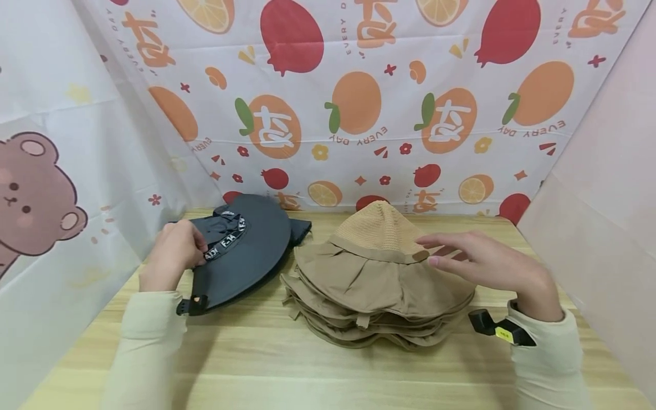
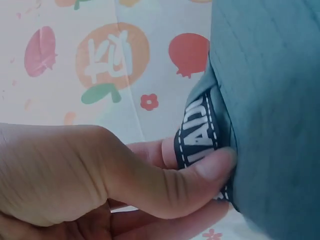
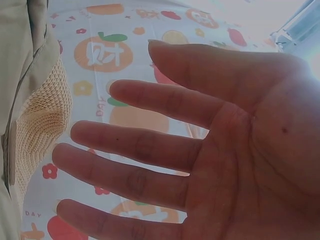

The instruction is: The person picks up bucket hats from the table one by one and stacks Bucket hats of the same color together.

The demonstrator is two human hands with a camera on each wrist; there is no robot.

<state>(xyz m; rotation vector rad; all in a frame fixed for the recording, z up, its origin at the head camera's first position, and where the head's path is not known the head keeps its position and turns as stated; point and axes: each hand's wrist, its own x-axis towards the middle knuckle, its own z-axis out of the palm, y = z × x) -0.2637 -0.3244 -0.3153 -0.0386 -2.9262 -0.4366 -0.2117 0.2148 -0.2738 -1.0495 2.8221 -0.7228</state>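
My left hand [image 1: 176,250] pinches the edge of a dark blue-grey hat [image 1: 261,250] at the left of the table. In the left wrist view, the thumb [image 2: 215,167] presses on the hat's black band [image 2: 197,132] with white lettering, and fingers lie behind it. The hat is tilted, its wide brim facing right. To its right stands a stack of khaki sun hats [image 1: 369,279], with a woven straw crown [image 1: 381,228] on top. Beside that crown hovers my right hand [image 1: 476,262], fingers extended and holding nothing; the right wrist view shows its spread fingers and palm.
The wooden table [image 1: 287,376] meets a white fruit-print cloth [image 1: 318,159] at the back. A cloth with a bear [image 1: 36,193] hangs on the left, and a pale panel [image 1: 605,188] stands on the right. Dark fabric [image 1: 300,230] shows behind the blue-grey hat.
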